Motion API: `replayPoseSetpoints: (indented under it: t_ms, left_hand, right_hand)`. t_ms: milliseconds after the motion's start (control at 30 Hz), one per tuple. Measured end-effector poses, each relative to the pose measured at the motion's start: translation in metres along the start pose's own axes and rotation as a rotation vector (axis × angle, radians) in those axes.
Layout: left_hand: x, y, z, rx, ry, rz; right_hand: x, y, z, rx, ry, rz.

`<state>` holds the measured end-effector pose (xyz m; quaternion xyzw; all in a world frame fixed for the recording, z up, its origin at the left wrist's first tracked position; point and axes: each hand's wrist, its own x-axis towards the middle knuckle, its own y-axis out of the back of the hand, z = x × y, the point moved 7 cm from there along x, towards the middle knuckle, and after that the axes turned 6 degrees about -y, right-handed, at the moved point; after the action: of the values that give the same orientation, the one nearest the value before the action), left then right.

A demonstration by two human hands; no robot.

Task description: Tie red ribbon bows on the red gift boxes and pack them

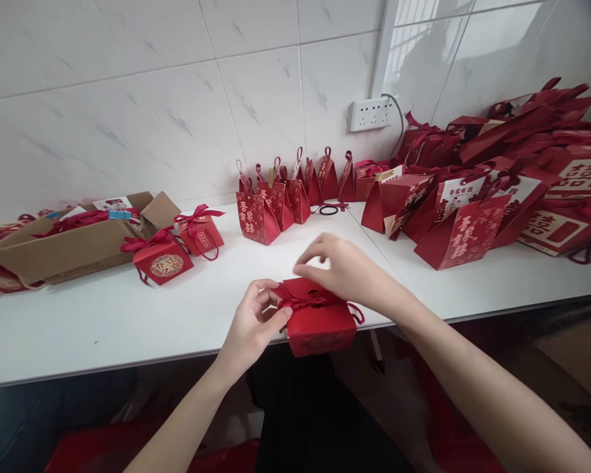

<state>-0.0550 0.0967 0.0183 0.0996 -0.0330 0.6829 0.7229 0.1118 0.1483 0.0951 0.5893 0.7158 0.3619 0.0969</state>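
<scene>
A small red gift box point(318, 323) sits at the front edge of the white table point(103, 315), with a dark red ribbon point(303, 303) across its top. My left hand point(253, 326) is at the box's left side, thumb and fingers pinched on the ribbon's end. My right hand point(339, 268) hovers over the box's top, fingers curled down onto the ribbon near the middle. A ribbon tail point(357, 311) hangs off the box's right side.
Two finished ribboned boxes point(163, 260) point(200, 233) stand left of centre beside an open cardboard carton point(73, 246). A row of red paper bags point(276, 200) lines the wall. A large heap of red bags point(497, 177) fills the right. A wall socket point(371, 113) is behind.
</scene>
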Motion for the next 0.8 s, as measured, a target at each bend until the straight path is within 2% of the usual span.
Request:
replayPoseSetpoints:
  t_ms: [67,133,200,233,400,533,633,800]
  left_hand:
    - [0.0,-0.002,-0.001,-0.046,0.018,0.025]
    - [-0.002,-0.002,-0.002,-0.067,0.038,0.053]
    - [-0.004,-0.002,-0.003,-0.068,0.059,0.067]
    - [-0.005,-0.001,-0.004,-0.062,0.066,0.072]
    - [-0.008,0.001,0.001,0.076,0.025,0.068]
    - [-0.006,-0.006,0.014,0.27,-0.077,-0.063]
    - [-0.006,-0.014,0.019,0.411,-0.105,-0.174]
    - [-0.005,-0.017,0.023,0.526,-0.138,-0.212]
  right_hand:
    - [0.012,-0.026,-0.019,-0.125,0.078,-0.237]
    - [0.019,-0.049,-0.027,-0.181,0.125,-0.481]
    - [0.022,-0.061,-0.028,-0.178,0.142,-0.642]
    - [0.023,-0.064,-0.028,-0.173,0.138,-0.679]
    - [0.031,-0.066,-0.02,-0.155,0.048,-0.647]
    - [0.037,-0.064,-0.013,-0.142,0.009,-0.524]
    - [0.039,-0.065,-0.008,-0.128,-0.018,-0.49]
    - [0.045,-0.069,-0.007,-0.127,-0.041,-0.431]
